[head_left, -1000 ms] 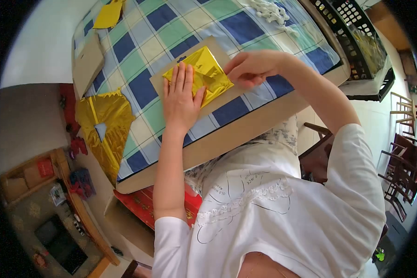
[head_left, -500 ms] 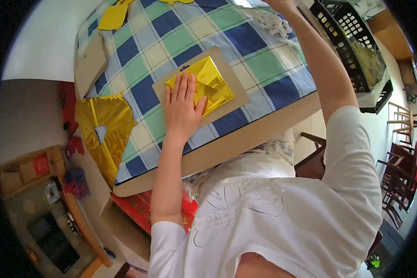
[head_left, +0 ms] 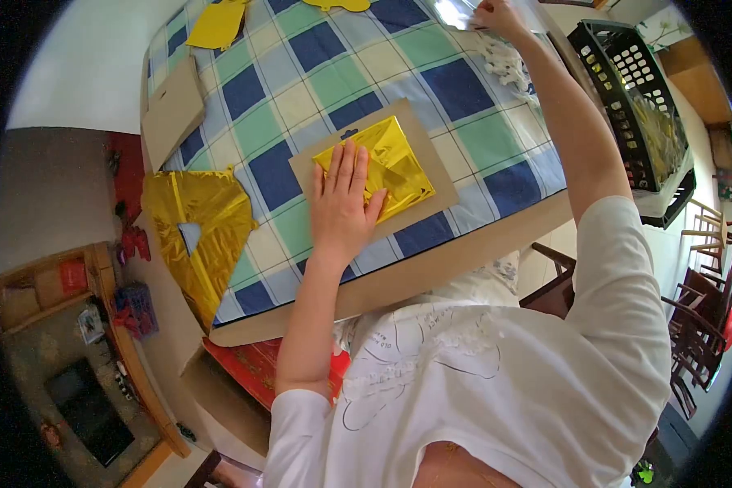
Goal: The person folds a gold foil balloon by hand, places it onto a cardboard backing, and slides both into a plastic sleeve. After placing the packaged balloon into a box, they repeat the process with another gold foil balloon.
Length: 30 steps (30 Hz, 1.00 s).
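My left hand [head_left: 343, 213] lies flat with its fingers stretched on a folded gold foil sheet [head_left: 400, 167]. Under the foil is a piece of brown cardboard [head_left: 441, 167], set on the checkered tablecloth [head_left: 325, 89]. At the far right of the table my right hand [head_left: 500, 16] has its fingers bent together at the edge of a shiny clear plastic sheet or bag [head_left: 455, 11]. Crumpled white material [head_left: 506, 63] lies just below that hand.
A larger gold foil piece [head_left: 220, 211] hangs over the left table edge, near folded cardboard [head_left: 173, 114]. Yellow cut pieces [head_left: 217, 24] lie at the far side. A black crate [head_left: 626, 98] holding packed items stands at the right.
The view has shifted, so the table sits slightly further right and lower. My right hand now shows its fingers at the clear plastic. My left hand still rests on the foil.
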Each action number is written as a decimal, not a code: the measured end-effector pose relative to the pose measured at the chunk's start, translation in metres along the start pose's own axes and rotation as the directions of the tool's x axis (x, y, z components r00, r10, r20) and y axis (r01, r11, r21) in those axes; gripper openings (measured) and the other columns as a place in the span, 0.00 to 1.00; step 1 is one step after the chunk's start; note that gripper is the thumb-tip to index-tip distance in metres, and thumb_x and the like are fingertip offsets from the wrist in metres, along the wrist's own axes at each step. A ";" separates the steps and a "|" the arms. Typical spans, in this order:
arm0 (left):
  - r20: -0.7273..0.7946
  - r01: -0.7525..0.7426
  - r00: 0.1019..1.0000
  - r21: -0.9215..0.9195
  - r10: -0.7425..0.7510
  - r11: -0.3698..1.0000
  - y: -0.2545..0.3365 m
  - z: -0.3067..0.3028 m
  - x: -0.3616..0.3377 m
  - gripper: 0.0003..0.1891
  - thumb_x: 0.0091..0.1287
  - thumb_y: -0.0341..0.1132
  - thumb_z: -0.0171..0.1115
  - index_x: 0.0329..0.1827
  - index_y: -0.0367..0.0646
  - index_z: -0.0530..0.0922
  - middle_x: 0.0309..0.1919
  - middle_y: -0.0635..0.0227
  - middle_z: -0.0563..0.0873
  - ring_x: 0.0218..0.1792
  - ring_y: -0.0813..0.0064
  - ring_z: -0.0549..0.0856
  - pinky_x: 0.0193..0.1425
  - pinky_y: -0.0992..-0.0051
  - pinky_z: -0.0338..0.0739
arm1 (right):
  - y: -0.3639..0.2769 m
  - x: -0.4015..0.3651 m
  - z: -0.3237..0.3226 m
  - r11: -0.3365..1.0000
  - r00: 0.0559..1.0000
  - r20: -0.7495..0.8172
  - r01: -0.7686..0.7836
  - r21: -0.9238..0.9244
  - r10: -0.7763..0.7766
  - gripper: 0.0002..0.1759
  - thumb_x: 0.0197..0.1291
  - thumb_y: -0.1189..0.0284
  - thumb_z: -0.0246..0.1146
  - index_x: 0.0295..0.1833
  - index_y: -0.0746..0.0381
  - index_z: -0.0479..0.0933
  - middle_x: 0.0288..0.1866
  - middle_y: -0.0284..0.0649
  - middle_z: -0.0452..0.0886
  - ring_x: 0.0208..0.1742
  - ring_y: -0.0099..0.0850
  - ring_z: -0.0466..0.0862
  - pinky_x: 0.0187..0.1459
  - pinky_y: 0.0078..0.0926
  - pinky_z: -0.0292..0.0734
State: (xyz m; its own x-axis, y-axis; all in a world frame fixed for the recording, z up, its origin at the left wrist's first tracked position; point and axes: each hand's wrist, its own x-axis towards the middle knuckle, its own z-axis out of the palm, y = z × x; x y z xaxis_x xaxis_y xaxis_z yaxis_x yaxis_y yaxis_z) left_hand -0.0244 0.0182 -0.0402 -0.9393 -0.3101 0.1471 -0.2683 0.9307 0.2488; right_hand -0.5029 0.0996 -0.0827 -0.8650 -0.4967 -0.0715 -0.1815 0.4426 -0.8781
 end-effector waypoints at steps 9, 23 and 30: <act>0.002 0.014 1.000 -0.003 -0.014 1.000 0.002 -0.003 0.000 0.34 0.68 0.48 0.56 0.74 0.44 0.59 0.75 0.61 0.59 0.75 0.63 0.57 0.77 0.54 0.48 | -0.128 -0.156 0.030 0.597 0.634 0.101 0.762 -0.252 -0.766 0.08 0.60 0.74 0.64 0.43 0.63 0.80 0.37 0.39 0.82 0.37 0.31 0.83 0.39 0.27 0.78; 0.034 0.020 0.999 -0.058 -0.018 0.998 0.002 -0.005 0.000 0.33 0.69 0.44 0.53 0.75 0.42 0.57 0.76 0.59 0.57 0.76 0.61 0.54 0.77 0.54 0.45 | -0.117 -0.210 0.115 0.817 0.921 0.120 0.385 -0.428 -0.371 0.16 0.58 0.58 0.64 0.44 0.58 0.75 0.45 0.41 0.80 0.48 0.44 0.79 0.48 0.37 0.73; -0.007 0.004 1.000 -0.055 -0.005 0.998 -0.001 0.002 -0.001 0.34 0.68 0.46 0.55 0.74 0.42 0.58 0.75 0.58 0.58 0.76 0.60 0.56 0.76 0.52 0.46 | -0.117 -0.293 0.086 0.768 0.950 0.288 0.275 -0.578 -0.124 0.24 0.52 0.55 0.69 0.43 0.63 0.72 0.44 0.46 0.80 0.47 0.45 0.80 0.50 0.42 0.72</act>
State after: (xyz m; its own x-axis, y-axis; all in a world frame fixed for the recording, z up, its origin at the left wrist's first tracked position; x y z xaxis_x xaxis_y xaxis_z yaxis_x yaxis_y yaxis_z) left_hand -0.0233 0.0179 -0.0426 -0.9365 -0.3157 0.1526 -0.2600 0.9173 0.3017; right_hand -0.1878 0.1294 0.0003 -0.6642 -0.7415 -0.0954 -0.6479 0.6346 -0.4213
